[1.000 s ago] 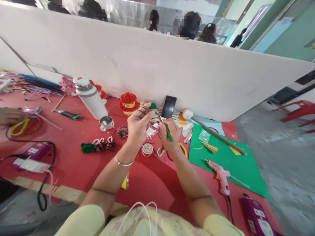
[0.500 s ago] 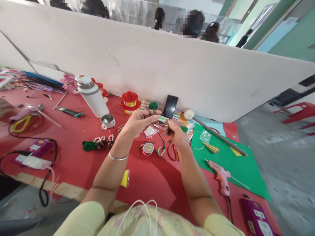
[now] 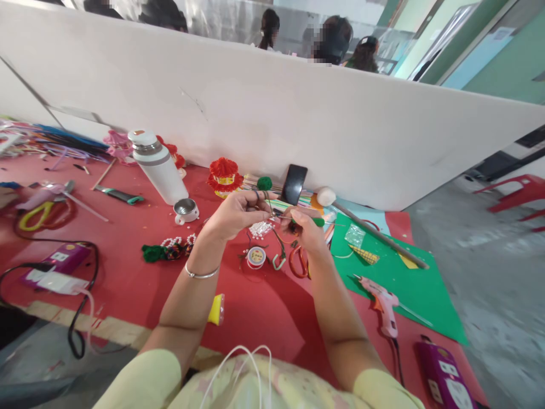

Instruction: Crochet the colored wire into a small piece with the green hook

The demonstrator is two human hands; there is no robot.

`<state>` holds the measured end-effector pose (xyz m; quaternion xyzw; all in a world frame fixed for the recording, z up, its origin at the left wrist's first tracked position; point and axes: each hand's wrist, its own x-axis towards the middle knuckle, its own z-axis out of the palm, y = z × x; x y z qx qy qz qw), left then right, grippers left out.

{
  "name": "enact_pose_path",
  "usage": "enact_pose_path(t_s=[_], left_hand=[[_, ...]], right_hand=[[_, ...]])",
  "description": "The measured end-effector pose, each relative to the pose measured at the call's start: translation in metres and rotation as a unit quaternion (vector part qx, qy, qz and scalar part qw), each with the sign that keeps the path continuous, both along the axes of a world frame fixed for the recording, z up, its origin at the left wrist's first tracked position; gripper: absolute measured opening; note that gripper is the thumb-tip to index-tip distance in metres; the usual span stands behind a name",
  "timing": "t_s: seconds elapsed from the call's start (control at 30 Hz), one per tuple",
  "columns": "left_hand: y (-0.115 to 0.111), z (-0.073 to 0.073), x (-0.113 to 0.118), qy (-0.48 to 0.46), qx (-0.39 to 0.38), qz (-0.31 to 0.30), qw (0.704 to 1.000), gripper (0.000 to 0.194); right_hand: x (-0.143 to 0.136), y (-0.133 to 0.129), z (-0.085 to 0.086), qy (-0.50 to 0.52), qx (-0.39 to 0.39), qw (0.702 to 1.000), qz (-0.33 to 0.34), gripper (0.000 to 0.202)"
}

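Above the table's middle, my two hands are close together. Dark yarn [image 3: 268, 199] loops over the raised fingers of my left hand [image 3: 232, 213], whose thumb and a finger pinch near the hook's tip. My right hand [image 3: 307, 228] is closed around a thin metal crochet hook [image 3: 319, 222] with a green part showing behind the fingers. A small dark piece of work seems to sit between the hands, mostly hidden by my right fingers. Below them lie white beads [image 3: 260, 229], a round spool [image 3: 256, 258] and red-handled scissors [image 3: 298, 262].
A white bottle [image 3: 157, 167] and its steel cup [image 3: 186, 211] stand left. A phone [image 3: 294, 184] leans against the white partition [image 3: 264, 108]. On the right are a green sheet [image 3: 426, 301], a pink glue gun [image 3: 385, 307] and a purple power strip [image 3: 445, 372]. Another person's hand shows far left.
My left hand has shifted slightly left and down, its fingers now more apart from my right hand, with yarn showing between them. My right hand stays nearly in place.
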<state>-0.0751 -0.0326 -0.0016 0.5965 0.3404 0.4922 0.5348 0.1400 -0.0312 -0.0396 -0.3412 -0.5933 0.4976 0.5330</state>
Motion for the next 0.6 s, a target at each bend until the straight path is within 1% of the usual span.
enact_pose_path(t_s=[0.1, 0.2, 0.33, 0.43, 0.6], left_hand=[[-0.0009, 0.0020, -0.0007, 0.012, 0.009, -0.001, 1.000, 0.012], [-0.0017, 0.0025, -0.0017, 0.023, 0.019, 0.001, 1.000, 0.007], [-0.0027, 0.0032, -0.0022, 0.033, 0.028, 0.008, 0.999, 0.008], [-0.0033, 0.0043, -0.0018, 0.047, 0.038, 0.020, 0.998, 0.009], [-0.0024, 0.0023, -0.0017, 0.061, 0.050, 0.029, 0.996, 0.006]], right_hand=[[0.0009, 0.0013, 0.0003, -0.010, 0.023, 1.000, -0.001, 0.034], [0.0011, 0.0021, 0.0009, -0.017, 0.017, 1.000, -0.008, 0.028], [0.0003, 0.0019, 0.0018, -0.008, 0.016, 1.000, -0.013, 0.026], [0.0001, 0.0012, 0.0025, -0.003, 0.028, 1.000, -0.014, 0.026], [0.0008, -0.0004, 0.0042, -0.036, 0.064, 0.997, -0.014, 0.030]])
